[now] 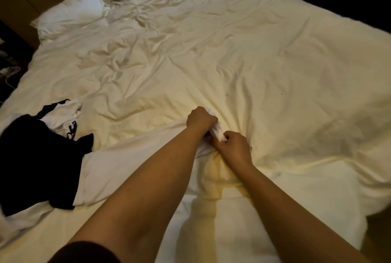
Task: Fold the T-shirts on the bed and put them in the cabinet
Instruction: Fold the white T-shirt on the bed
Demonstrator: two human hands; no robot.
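Both hands, left hand (201, 117) and right hand (233, 146), grip an unfolded white T-shirt (135, 163); black garments (36, 157) await, nothing stored.

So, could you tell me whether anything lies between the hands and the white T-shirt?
Nothing visible does: the left hand and right hand already grip the white T-shirt on the bed.

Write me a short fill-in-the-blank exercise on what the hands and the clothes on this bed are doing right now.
1. Both hands grip the ____ T-shirt.
2. The left hand lies farther up the bed than the ____ hand.
3. The black T-shirt lies to the ____ of the arms.
4. Two ____ lie at the head of the bed.

Missing words: white; right; left; pillows
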